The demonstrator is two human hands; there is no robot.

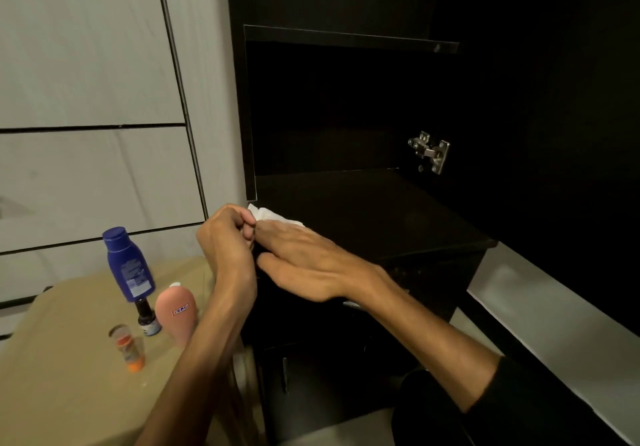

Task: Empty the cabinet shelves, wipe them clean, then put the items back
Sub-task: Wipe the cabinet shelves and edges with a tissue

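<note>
Right hand point(304, 265) lies flat, fingers extended, pressing a white cloth point(277, 218) onto the front-left corner of the black cabinet shelf point(381, 217); left hand point(227, 237), fingers curled, pinches the cloth's edge; blue bottle point(126, 263), pink bottle point(176, 312) and small containers stand on the beige table point(69, 376) at left

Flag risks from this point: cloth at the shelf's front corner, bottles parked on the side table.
1. The left forearm passes right beside the pink bottle and blue bottle; a swing could topple them.
2. The white cloth sits at the shelf front corner, partly under the right hand; it may slip off.
3. The dark interior could hide missed dirt.
</note>
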